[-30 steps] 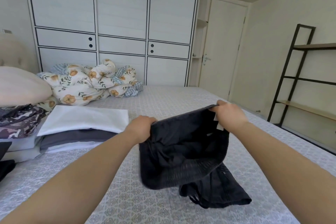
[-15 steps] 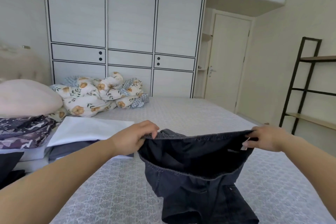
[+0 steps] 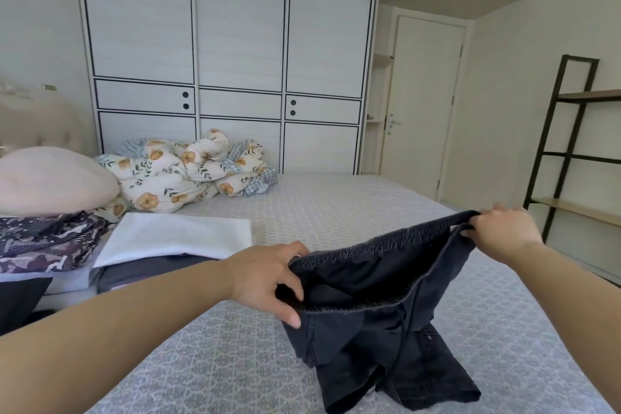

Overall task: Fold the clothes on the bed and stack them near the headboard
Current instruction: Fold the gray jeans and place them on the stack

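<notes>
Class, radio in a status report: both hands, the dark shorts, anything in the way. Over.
Left hand and right hand grip the dark shorts by the waistband, stretched open. Legs drape on the bed. Folded stack waits at left; nothing blocking.

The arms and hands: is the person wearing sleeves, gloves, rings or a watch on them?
No. Both forearms are bare for as far as the picture shows, with no sleeve edge in sight. The left hand and the right hand wear no gloves, and no ring, watch or bracelet shows on the fingers or wrists. The thumbnail on the left hand is short and plain.
</notes>
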